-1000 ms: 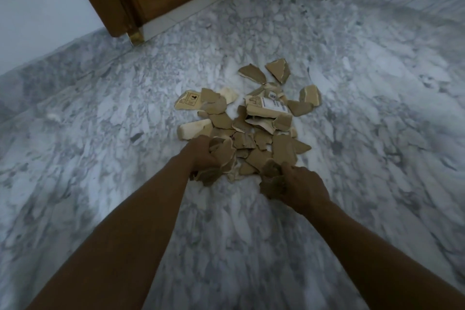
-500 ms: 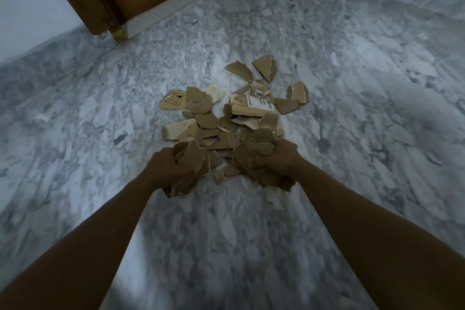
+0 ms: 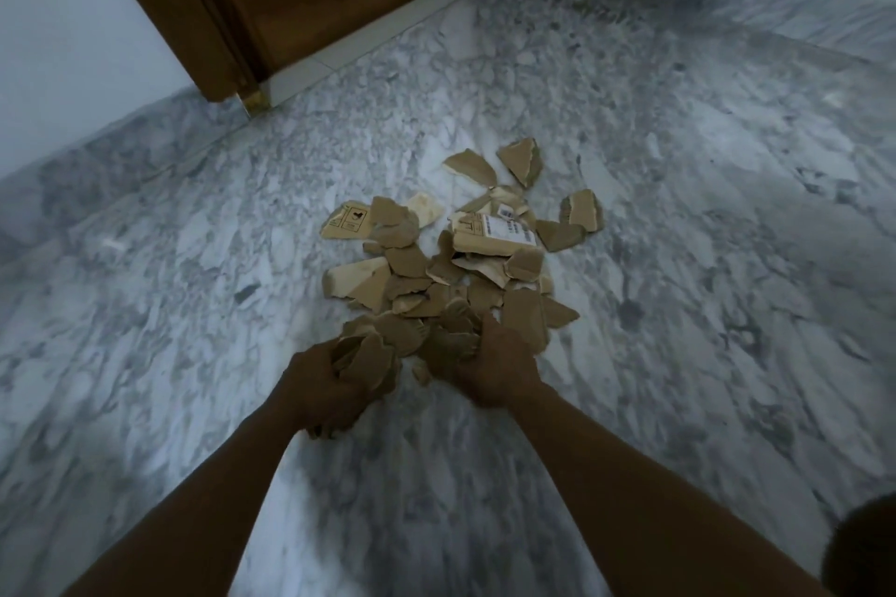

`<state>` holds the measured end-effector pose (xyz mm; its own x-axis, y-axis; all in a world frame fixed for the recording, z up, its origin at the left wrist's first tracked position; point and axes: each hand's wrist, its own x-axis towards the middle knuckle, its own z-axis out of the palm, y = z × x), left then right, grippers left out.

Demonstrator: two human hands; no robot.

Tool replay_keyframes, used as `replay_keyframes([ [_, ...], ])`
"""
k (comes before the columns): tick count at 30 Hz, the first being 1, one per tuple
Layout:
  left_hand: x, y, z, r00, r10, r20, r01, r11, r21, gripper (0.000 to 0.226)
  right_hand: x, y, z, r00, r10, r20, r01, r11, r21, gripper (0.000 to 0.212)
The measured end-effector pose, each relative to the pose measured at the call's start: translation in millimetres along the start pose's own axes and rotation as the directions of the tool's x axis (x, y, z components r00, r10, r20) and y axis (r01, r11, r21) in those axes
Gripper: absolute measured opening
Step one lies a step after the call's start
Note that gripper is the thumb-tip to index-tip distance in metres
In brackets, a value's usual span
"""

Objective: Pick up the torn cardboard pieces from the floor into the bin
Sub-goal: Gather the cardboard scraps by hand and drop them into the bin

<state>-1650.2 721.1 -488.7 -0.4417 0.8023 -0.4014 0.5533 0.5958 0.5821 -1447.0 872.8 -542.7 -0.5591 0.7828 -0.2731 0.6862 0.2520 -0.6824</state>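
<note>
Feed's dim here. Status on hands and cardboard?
Left hand shut on cardboard scraps. Right hand gripping scraps at pile's near edge. Most pieces on floor. No bin in view.

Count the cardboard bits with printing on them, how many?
2. One with symbols lies at the pile's left edge; one with a white label lies right of the middle. Others may be hidden or face down.
</note>
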Motion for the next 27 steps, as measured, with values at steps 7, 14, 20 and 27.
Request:
replay_keyframes([
  [7, 27.5, 62.5, 3.6, 1.000, -0.005, 0.012, 0.006, 0.995, -0.097, 0.059, 1.4, 35.9, -103.6, 0.979, 0.196, 0.059, -0.205, 0.951, 0.232, 0.045],
  [14, 61.6, 173.3, 33.7, 0.994, 0.098, 0.043, -0.078, 0.943, -0.324, 0.071, -15.2, 39.9, -178.9, 0.948, 0.267, 0.176, -0.298, 0.540, 0.787, 0.038],
  [20, 60.8, 273.4, 38.2, 0.974, 0.122, 0.189, 0.016, 0.800, -0.600, 0.037, -25.8, 10.8, -218.9, 0.961, 0.275, 0.023, -0.113, 0.316, 0.942, 0.046],
  [27, 58.9, 377.7, 27.4, 0.854, 0.410, 0.321, -0.223, 0.845, -0.487, 0.062, -69.7, 2.9, -301.0, 0.895, 0.361, -0.261, 0.098, 0.410, 0.907, 0.050],
])
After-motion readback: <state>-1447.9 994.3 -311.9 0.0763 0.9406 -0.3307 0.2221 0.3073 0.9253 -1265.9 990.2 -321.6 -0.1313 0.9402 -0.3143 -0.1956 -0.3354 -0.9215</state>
